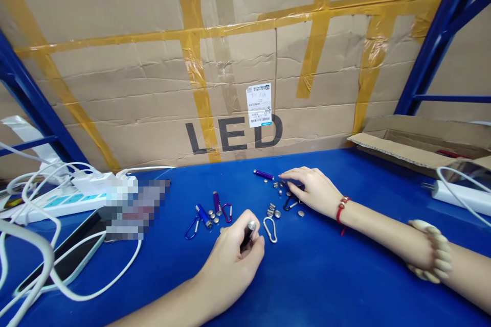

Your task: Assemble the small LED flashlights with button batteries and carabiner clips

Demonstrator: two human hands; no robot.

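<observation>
My left hand (233,260) is closed round a small black keychain flashlight (248,234) with a silver tip, held just above the blue table (326,276). My right hand (310,189) lies palm down farther back, its fingers curled over several small silver button batteries (276,185) and a dark carabiner (290,203). A silver carabiner (270,229) lies between the hands. A purple flashlight (263,174) rests beyond my right fingertips. Left of centre lie a blue flashlight with a blue carabiner (199,218) and a purple one with a pink carabiner (220,207).
A taped cardboard sheet marked LED (233,133) forms the back wall. A white power strip with cables (57,199) and a phone (72,250) sit at the left. An open cardboard box (422,143) and a white charger (460,196) sit at the right.
</observation>
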